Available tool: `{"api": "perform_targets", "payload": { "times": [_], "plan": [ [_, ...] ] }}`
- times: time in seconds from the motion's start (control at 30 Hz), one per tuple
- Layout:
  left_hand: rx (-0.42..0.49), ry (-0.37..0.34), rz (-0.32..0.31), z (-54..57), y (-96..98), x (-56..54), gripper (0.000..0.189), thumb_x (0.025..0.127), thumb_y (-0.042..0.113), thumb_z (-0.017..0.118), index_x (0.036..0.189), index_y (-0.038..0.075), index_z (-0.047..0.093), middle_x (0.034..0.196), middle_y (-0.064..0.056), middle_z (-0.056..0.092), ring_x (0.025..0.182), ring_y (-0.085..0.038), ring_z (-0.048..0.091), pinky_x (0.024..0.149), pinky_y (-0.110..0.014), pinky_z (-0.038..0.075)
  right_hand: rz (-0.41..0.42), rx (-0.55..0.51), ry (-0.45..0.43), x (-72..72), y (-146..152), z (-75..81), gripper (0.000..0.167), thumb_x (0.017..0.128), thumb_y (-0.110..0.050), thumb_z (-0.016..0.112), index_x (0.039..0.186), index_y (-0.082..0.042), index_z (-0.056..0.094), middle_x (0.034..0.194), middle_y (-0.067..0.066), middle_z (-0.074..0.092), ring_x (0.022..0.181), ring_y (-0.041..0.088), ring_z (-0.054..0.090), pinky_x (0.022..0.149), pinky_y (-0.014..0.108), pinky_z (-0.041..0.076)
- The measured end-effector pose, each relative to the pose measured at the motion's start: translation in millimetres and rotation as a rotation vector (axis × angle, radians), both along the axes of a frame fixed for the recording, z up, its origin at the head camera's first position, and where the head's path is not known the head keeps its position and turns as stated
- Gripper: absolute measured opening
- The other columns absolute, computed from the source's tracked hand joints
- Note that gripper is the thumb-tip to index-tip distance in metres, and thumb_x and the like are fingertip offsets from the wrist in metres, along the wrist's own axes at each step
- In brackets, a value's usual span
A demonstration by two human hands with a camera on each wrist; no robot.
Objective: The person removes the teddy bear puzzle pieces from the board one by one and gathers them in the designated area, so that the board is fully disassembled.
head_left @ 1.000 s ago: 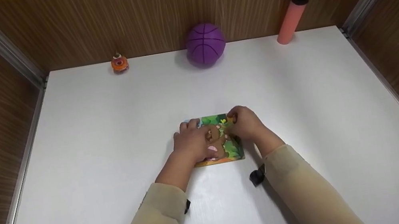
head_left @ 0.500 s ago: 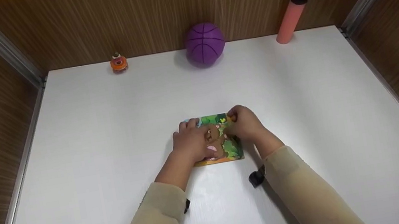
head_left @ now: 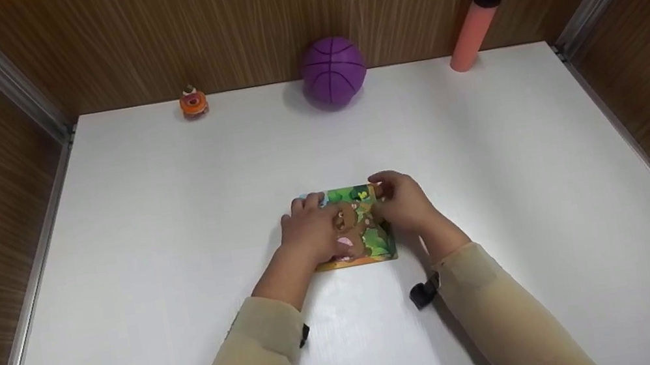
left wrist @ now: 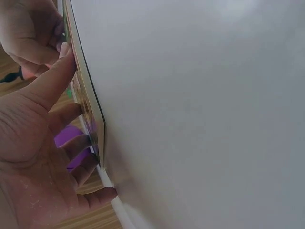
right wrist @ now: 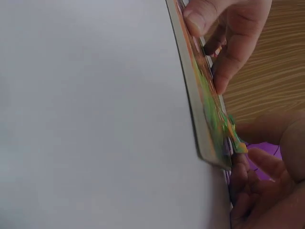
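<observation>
A flat picture puzzle (head_left: 380, 243) with a brown bear on green leaves lies on the white table. My left hand (head_left: 309, 233) rests spread over its left half; in the left wrist view its thumb (left wrist: 57, 76) and fingertips press on the picture. At the upper right corner my right hand (head_left: 406, 203) pinches a small green and orange puzzle piece (right wrist: 233, 136) between thumb and finger. The right wrist view shows this piece tilted up from the thin puzzle board (right wrist: 198, 121). In the head view, the right fingers mostly cover the piece.
Along the back edge of the white table (head_left: 169, 195) stand a small orange toy figure (head_left: 193, 103), a purple ball (head_left: 334, 72) and a pink hand pump (head_left: 473, 32) with a black top. Wood-grain panels (head_left: 244, 17) enclose the back and both sides.
My right hand and forearm have shifted slightly to the right, and the fingers at the puzzle's upper right corner have changed angle. The left hand and puzzle have stayed in place.
</observation>
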State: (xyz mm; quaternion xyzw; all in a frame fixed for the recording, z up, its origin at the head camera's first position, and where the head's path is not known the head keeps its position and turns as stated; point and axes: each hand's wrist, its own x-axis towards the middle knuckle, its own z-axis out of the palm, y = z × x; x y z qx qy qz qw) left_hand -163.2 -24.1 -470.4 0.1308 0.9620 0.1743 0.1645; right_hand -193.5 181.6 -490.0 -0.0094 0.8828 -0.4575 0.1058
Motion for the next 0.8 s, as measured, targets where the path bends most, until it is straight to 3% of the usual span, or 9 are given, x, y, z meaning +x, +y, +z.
{"api": "perform_targets", "payload": {
  "times": [0.33, 0.57, 0.8],
  "plan": [
    [-0.017, -0.003, -0.022, -0.6, -2.0, -1.0, 0.084, 0.083, 0.056, 0.087, 0.156, 0.031, 0.055, 0.167, -0.012, 0.034, 0.149, -0.039, 0.03, 0.111, -0.058, 0.039, 0.037, 0.022, 0.009, 0.0, 2, -1.5, 0.049, 0.094, 0.01, 0.066, 0.143, 0.005, 0.06, 0.12, 0.018, 0.066, 0.109, 0.027, 0.06, 0.099, 0.043, 0.053],
    [-0.029, -0.019, -0.023, 1.0, -1.8, -0.2, 0.081, 0.086, 0.056, 0.085, 0.156, 0.028, 0.054, 0.168, -0.011, 0.032, 0.151, -0.038, 0.028, 0.113, -0.059, 0.038, 0.009, -0.01, 0.03, -0.7, 11, -0.8, 0.05, 0.096, 0.007, 0.069, 0.145, 0.0, 0.062, 0.114, 0.015, 0.066, 0.101, 0.025, 0.058, 0.089, 0.039, 0.052],
    [-0.025, -0.022, -0.028, 2.1, -2.3, 0.3, 0.083, 0.086, 0.056, 0.084, 0.157, 0.027, 0.053, 0.169, -0.011, 0.03, 0.152, -0.039, 0.027, 0.113, -0.058, 0.038, 0.002, 0.048, 0.09, -11.6, 30, 2.2, 0.05, 0.097, 0.005, 0.068, 0.145, -0.003, 0.064, 0.106, 0.013, 0.063, 0.092, 0.022, 0.054, 0.081, 0.036, 0.046]
  ]
}}
